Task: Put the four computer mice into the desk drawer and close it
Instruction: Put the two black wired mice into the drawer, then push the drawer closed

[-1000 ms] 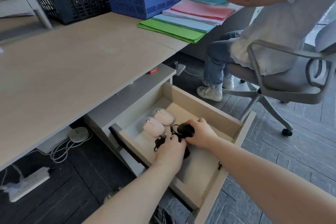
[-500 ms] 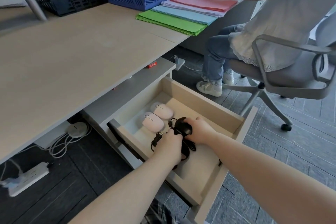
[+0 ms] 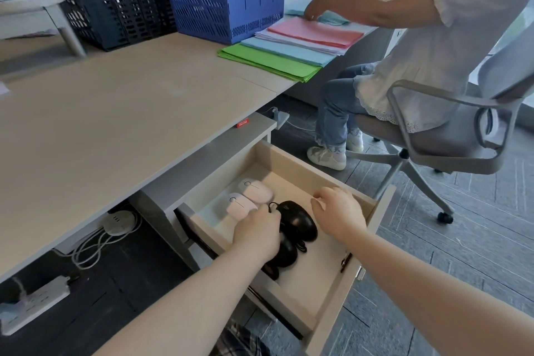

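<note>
The desk drawer (image 3: 329, 302) stands pulled out under the desk. Two pale pink mice (image 3: 257, 191) (image 3: 239, 205) lie side by side at its back left. A black wired mouse (image 3: 299, 220) lies in the middle of the drawer, and a second black mouse (image 3: 284, 253) sits just in front of it, partly under my left hand (image 3: 255, 233). My left hand rests on that second mouse and its cable, fingers curled. My right hand (image 3: 338, 211) hovers above the drawer to the right of the black mouse, fingers loosely apart and holding nothing.
Another person sits on a grey office chair (image 3: 450, 136) to the right, reaching over coloured paper stacks (image 3: 274, 59) on the desk (image 3: 115, 113). Blue (image 3: 225, 3) and dark file racks stand at the desk's back. Cables and a power strip (image 3: 31, 302) lie on the floor at left.
My right hand has let go of the black mouse and lifted off to the right. My left hand stays on the other black mouse. The view has moved closer.
</note>
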Available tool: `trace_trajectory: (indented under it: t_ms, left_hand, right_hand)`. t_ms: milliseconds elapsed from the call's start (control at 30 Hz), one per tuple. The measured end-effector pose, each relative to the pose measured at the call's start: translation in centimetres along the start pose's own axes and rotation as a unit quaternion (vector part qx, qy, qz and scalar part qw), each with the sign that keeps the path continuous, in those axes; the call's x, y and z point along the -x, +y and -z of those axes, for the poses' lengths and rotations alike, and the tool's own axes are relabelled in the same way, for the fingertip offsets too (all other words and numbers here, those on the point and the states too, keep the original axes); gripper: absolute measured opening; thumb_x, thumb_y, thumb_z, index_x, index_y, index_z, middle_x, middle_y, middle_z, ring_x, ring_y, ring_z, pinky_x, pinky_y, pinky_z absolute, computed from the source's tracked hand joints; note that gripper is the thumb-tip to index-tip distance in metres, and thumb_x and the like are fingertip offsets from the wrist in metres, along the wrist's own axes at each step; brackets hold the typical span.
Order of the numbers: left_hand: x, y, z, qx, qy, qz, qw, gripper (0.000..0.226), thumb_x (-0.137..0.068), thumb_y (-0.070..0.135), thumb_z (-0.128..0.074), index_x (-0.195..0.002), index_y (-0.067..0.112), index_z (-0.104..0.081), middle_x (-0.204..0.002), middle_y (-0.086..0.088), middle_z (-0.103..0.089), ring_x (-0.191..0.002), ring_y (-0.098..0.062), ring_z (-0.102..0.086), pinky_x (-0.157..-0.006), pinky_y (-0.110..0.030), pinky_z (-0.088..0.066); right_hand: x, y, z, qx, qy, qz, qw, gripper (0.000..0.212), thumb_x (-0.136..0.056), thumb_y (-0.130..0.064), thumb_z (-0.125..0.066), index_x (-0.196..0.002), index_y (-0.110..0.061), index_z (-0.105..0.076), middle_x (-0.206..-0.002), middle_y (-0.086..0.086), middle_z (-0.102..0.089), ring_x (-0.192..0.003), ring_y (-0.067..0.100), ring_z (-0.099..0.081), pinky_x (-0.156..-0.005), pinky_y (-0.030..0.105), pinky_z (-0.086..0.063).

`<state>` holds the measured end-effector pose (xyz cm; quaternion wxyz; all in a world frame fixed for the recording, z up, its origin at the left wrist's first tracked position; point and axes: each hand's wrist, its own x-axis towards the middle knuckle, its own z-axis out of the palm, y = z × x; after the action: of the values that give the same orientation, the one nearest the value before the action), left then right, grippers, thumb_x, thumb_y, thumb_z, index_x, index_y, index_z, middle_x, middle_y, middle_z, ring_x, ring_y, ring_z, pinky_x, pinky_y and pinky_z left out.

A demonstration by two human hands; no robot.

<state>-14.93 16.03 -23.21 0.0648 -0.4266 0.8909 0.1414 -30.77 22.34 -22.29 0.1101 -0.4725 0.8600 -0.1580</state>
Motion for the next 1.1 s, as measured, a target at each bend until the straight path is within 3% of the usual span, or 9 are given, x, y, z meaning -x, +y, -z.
trace_trajectory:
  t_ms: [133, 233, 333, 533, 633, 733, 933, 1033, 1100]
  left_hand:
    - [-0.1, -0.9, 3.0, -0.031, 0.106, -0.038, 0.993, 0.032, -0.088, 0.019, -0.049, -0.119, 0.017, -0.049, -0.130, -0.011, -0.045, -0.119, -0.029, -0.043, -0.091, -0.044, -0.044]
    - [-0.1, -1.5, 5.4, -0.066, 0.153, -0.039, 0.985, 0.054, -0.094, 0.027, -0.043, -0.144, 0.015, -0.026, -0.157, -0.015, -0.017, -0.146, -0.029, -0.012, -0.118, -0.045, -0.018]
    - [0.0, -2.9, 7.9, -0.080, 0.203, -0.036, 0.975, 0.065, -0.095, 0.034, -0.038, -0.150, 0.014, -0.009, -0.160, -0.013, 0.003, -0.148, -0.026, 0.006, -0.121, -0.043, -0.003]
    - [-0.7, -7.5, 11.7, -0.072, 0.251, 0.037, 0.965, 0.067, -0.097, 0.040, -0.031, -0.149, 0.009, -0.004, -0.160, -0.015, 0.003, -0.148, -0.026, 0.004, -0.120, -0.041, -0.004]
    - [-1.6, -10.0, 12.9, -0.013, 0.242, 0.082, 0.967, 0.068, -0.097, 0.038, -0.035, -0.148, 0.002, -0.009, -0.159, -0.019, -0.009, -0.148, -0.029, -0.006, -0.121, -0.041, -0.009]
    - [-2.1, -11.6, 13.6, 0.017, 0.200, 0.116, 0.973, 0.075, -0.096, 0.047, -0.034, -0.147, -0.001, -0.012, -0.158, -0.019, -0.014, -0.147, -0.028, -0.011, -0.120, -0.039, -0.010]
    - [-3.5, -13.0, 14.4, 0.005, 0.153, 0.128, 0.980, 0.077, -0.094, 0.058, -0.020, -0.148, 0.003, -0.017, -0.159, -0.013, -0.013, -0.148, -0.023, -0.011, -0.121, -0.038, -0.008]
    - [-4.2, -13.5, 14.5, 0.001, 0.146, 0.122, 0.982, 0.077, -0.094, 0.058, -0.022, -0.149, 0.005, -0.015, -0.160, -0.011, -0.011, -0.148, -0.022, -0.008, -0.121, -0.038, -0.006]
    - [-4.5, -13.9, 14.5, -0.001, 0.145, 0.116, 0.983, 0.078, -0.092, 0.059, -0.024, -0.149, 0.006, -0.015, -0.161, -0.009, -0.010, -0.148, -0.020, -0.008, -0.121, -0.037, -0.006]
  right_hand:
    - [1.8, 2.2, 1.5, 0.040, 0.067, -0.101, 0.992, 0.042, -0.088, -0.021, -0.043, -0.129, -0.023, -0.051, -0.153, 0.010, -0.030, -0.148, 0.031, -0.005, -0.119, 0.054, -0.006]
    - [2.5, 2.2, 2.0, -0.075, 0.026, -0.198, 0.977, 0.050, -0.088, -0.013, -0.043, -0.137, -0.017, -0.037, -0.161, 0.013, 0.006, -0.147, 0.039, 0.004, -0.113, 0.057, -0.021]
    - [2.4, 2.0, 1.7, -0.142, 0.036, -0.229, 0.962, 0.058, -0.087, -0.005, -0.039, -0.143, -0.013, -0.028, -0.161, 0.010, 0.014, -0.144, 0.041, -0.013, -0.108, 0.055, -0.034]
    - [1.3, 0.8, 1.3, -0.268, 0.066, -0.287, 0.917, 0.073, -0.091, -0.005, -0.037, -0.151, -0.012, 0.004, -0.159, 0.023, -0.009, -0.132, 0.043, -0.040, -0.105, 0.050, -0.041]
    - [-0.1, 0.1, 0.6, -0.312, 0.090, -0.304, 0.896, 0.060, -0.092, -0.014, -0.041, -0.146, -0.001, -0.017, -0.136, 0.025, -0.046, -0.116, 0.040, -0.052, -0.095, 0.046, -0.046]
    - [-0.9, -1.1, 0.4, -0.367, 0.093, -0.306, 0.873, 0.037, -0.094, -0.022, -0.038, -0.117, 0.004, -0.049, -0.109, 0.025, -0.059, -0.089, 0.030, -0.052, -0.081, 0.044, -0.046]
    - [-1.6, -4.0, -1.4, -0.422, 0.053, -0.275, 0.862, 0.041, -0.099, -0.024, -0.034, -0.130, -0.003, -0.052, -0.130, 0.012, -0.059, -0.121, 0.032, -0.052, -0.103, 0.045, -0.041]
    - [-1.8, -5.4, -2.9, -0.453, 0.024, -0.261, 0.852, 0.038, -0.098, -0.023, -0.036, -0.123, -0.002, -0.056, -0.101, 0.011, -0.063, -0.092, 0.025, -0.058, -0.082, 0.036, -0.046]
    - [-1.9, -6.7, -3.4, -0.460, 0.014, -0.250, 0.852, 0.035, -0.098, -0.020, -0.037, -0.121, 0.000, -0.054, -0.105, 0.018, -0.063, -0.097, 0.030, -0.060, -0.086, 0.037, -0.049]
